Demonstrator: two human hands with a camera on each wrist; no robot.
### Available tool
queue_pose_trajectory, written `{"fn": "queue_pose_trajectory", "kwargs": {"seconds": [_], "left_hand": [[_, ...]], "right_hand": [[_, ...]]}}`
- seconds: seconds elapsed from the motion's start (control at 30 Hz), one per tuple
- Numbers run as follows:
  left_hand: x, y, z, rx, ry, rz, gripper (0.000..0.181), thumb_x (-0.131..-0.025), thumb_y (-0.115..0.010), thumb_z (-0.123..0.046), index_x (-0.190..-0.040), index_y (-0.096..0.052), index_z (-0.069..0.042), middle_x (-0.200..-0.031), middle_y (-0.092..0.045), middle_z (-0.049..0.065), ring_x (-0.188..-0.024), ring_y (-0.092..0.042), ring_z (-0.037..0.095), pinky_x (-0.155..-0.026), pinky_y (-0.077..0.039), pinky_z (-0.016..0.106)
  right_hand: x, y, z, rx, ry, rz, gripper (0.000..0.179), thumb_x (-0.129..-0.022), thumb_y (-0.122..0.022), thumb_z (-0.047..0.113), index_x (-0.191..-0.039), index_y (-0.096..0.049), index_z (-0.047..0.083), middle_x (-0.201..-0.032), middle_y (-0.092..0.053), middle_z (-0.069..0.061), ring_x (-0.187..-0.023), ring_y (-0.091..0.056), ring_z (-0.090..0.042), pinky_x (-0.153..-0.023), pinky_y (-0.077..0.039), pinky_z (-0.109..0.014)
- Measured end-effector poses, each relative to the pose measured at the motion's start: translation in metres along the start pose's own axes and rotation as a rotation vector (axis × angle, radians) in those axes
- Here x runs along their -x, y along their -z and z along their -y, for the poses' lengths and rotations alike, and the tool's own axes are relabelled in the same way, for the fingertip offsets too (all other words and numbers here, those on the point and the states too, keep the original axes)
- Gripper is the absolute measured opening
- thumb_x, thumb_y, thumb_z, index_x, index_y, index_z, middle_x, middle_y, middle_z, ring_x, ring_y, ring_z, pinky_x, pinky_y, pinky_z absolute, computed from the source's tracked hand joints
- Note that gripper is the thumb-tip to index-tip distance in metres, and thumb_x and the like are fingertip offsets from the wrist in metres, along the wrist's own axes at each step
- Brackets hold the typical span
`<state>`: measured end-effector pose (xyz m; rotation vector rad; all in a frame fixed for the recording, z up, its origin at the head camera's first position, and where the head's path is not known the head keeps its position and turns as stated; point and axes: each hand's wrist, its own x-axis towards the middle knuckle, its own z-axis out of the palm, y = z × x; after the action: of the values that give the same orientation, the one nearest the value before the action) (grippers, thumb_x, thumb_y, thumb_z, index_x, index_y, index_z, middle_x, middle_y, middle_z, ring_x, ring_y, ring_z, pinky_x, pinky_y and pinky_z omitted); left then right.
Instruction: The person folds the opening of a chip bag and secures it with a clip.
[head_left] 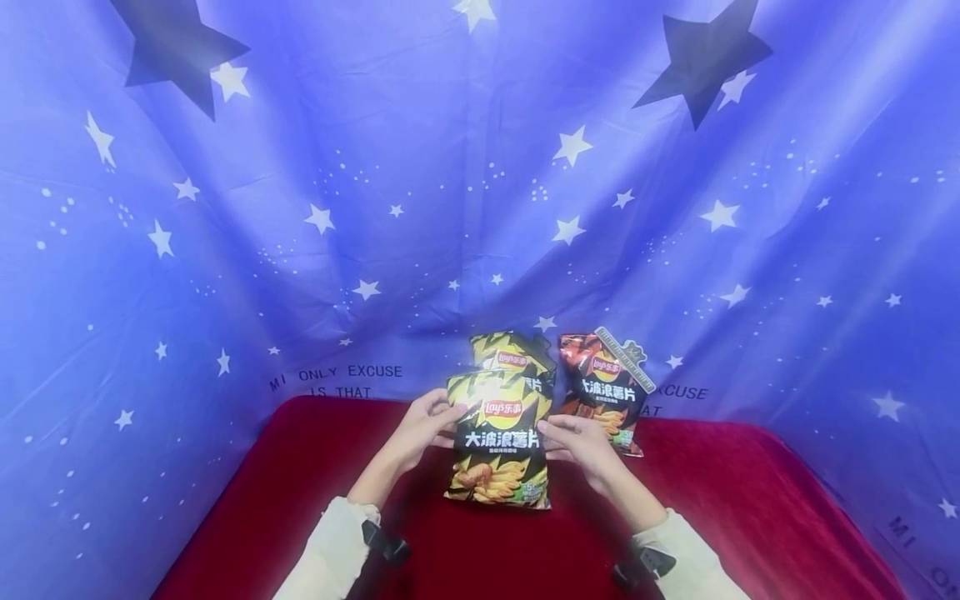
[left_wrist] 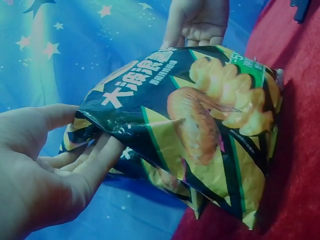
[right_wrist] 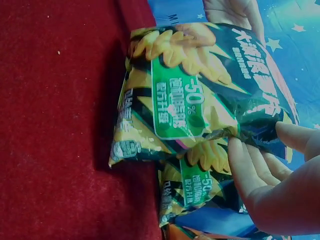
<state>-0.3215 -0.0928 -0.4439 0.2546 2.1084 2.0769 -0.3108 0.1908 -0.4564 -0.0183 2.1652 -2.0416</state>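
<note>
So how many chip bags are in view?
3: front yellow bag, held; rear yellow bag, partly hidden behind it; red bag to their right. More could be hidden behind them.

A starry blue curtain [head_left: 442, 150] hangs creased — a red, velvety cloth [head_left: 735, 500] spreads below it.

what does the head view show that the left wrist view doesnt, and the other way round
Only the head view shows the red Lay's bag, with a ruler-like strip across its top corner, and the pale sleeves. Only the left wrist view shows printed food low on the rear yellow Lay's bag; the front yellow Lay's bag covers that part in the head view. Both show the front bag between the left hand and right hand, the red cloth and the star-print blue backdrop.
</note>
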Motion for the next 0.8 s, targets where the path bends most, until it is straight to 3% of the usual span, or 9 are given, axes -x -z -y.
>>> {"fn": "queue_pose_trajectory", "kwargs": {"seconds": [0.17, 0.37, 0.5, 0.6, 0.7, 0.8], "left_hand": [[0.002, 0.004, 0.003, -0.018, 0.033, 0.0, 0.027, -0.098, -0.066, -0.017, -0.114, -0.054, 0.0, -0.093, -0.073, 0.003, -0.079, -0.069, 0.014, -0.071, -0.064, 0.036], [-0.003, 0.007, 0.002, -0.025, 0.024, -0.017, 0.045, -0.095, -0.07, -0.016, -0.13, -0.051, 0.003, -0.113, -0.07, 0.019, -0.091, -0.071, 0.022, -0.084, -0.063, 0.042], [-0.008, 0.005, -0.01, -0.132, -0.072, -0.107, 0.061, -0.088, -0.077, -0.014, -0.14, -0.051, 0.001, -0.132, -0.061, 0.026, -0.111, -0.065, 0.032, -0.093, -0.059, 0.044], [-0.013, 0.002, -0.023, -0.252, -0.173, -0.15, 0.061, -0.084, -0.081, -0.012, -0.139, -0.055, 0.0, -0.138, -0.059, 0.025, -0.122, -0.059, 0.039, -0.1, -0.055, 0.048], [-0.017, -0.003, -0.035, -0.381, -0.248, -0.111, 0.051, -0.085, -0.081, -0.014, -0.131, -0.063, -0.001, -0.133, -0.066, 0.02, -0.125, -0.061, 0.039, -0.106, -0.051, 0.052], [-0.019, -0.011, -0.047, -0.521, -0.257, -0.049, 0.045, -0.087, -0.08, -0.022, -0.126, -0.068, -0.003, -0.13, -0.069, 0.016, -0.125, -0.063, 0.036, -0.109, -0.049, 0.052]], "right_hand": [[-0.001, -0.001, -0.005, 0.013, -0.007, 0.039, 0.042, -0.097, -0.069, 0.016, -0.124, -0.059, -0.015, -0.093, -0.077, -0.006, -0.08, -0.074, -0.013, -0.077, -0.064, -0.031], [-0.002, -0.002, -0.004, -0.007, 0.003, 0.022, 0.041, -0.097, -0.069, 0.019, -0.123, -0.062, -0.012, -0.095, -0.077, -0.005, -0.083, -0.073, -0.013, -0.079, -0.064, -0.031], [-0.001, -0.002, -0.001, -0.033, 0.005, 0.025, 0.044, -0.098, -0.069, 0.02, -0.126, -0.061, -0.012, -0.098, -0.078, -0.006, -0.085, -0.074, -0.013, -0.08, -0.064, -0.031], [0.001, -0.002, 0.0, -0.041, 0.001, 0.032, 0.044, -0.098, -0.069, 0.02, -0.127, -0.061, -0.012, -0.098, -0.078, -0.006, -0.085, -0.074, -0.013, -0.08, -0.064, -0.031], [0.0, -0.003, 0.0, -0.039, -0.002, 0.028, 0.045, -0.097, -0.07, 0.02, -0.127, -0.06, -0.012, -0.097, -0.078, -0.005, -0.085, -0.074, -0.013, -0.08, -0.064, -0.03], [-0.001, -0.003, 0.0, -0.025, -0.006, 0.008, 0.046, -0.096, -0.072, 0.021, -0.127, -0.061, -0.012, -0.097, -0.077, -0.004, -0.085, -0.073, -0.014, -0.08, -0.064, -0.031]]}}
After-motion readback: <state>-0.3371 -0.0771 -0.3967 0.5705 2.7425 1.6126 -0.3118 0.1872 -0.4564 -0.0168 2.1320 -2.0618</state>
